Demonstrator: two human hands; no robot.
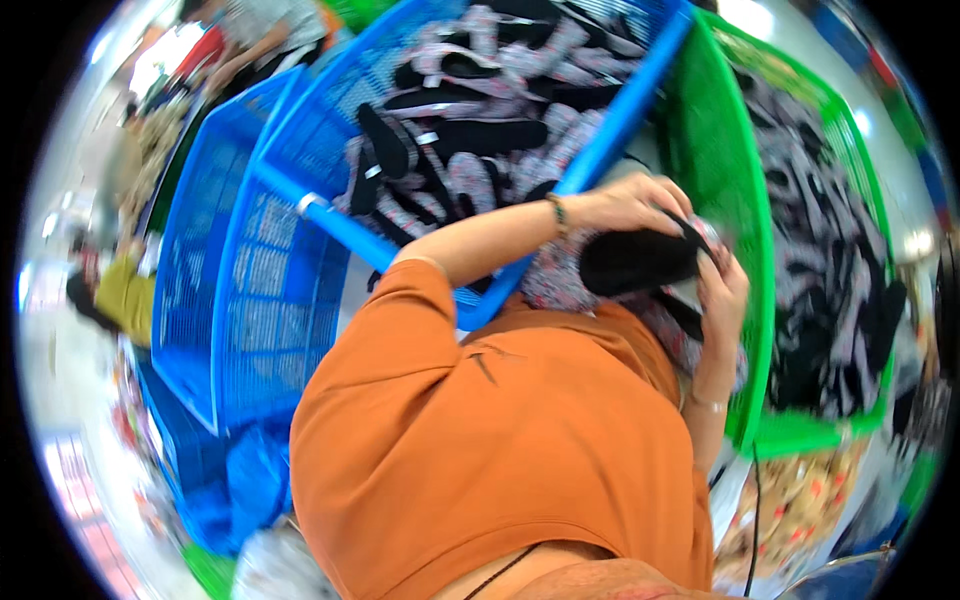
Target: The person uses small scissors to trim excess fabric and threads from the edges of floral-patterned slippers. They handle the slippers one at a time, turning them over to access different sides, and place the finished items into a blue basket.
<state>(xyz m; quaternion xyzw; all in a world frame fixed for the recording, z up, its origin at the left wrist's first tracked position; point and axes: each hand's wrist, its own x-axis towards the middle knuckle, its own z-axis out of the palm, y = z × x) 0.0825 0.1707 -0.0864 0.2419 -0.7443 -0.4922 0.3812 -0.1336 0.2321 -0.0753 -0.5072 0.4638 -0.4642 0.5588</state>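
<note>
One black-soled slipper, half past two in view, grasped by left hand and right hand. Other slippers: in blue basket, ten o'clock from it; green basket, three.

Legible text: none | upper centre: small white labels are showing on black-soled slippers, too small for reading | centre: a dark mark is standing on the orange shirt, forming no readable characters
</note>
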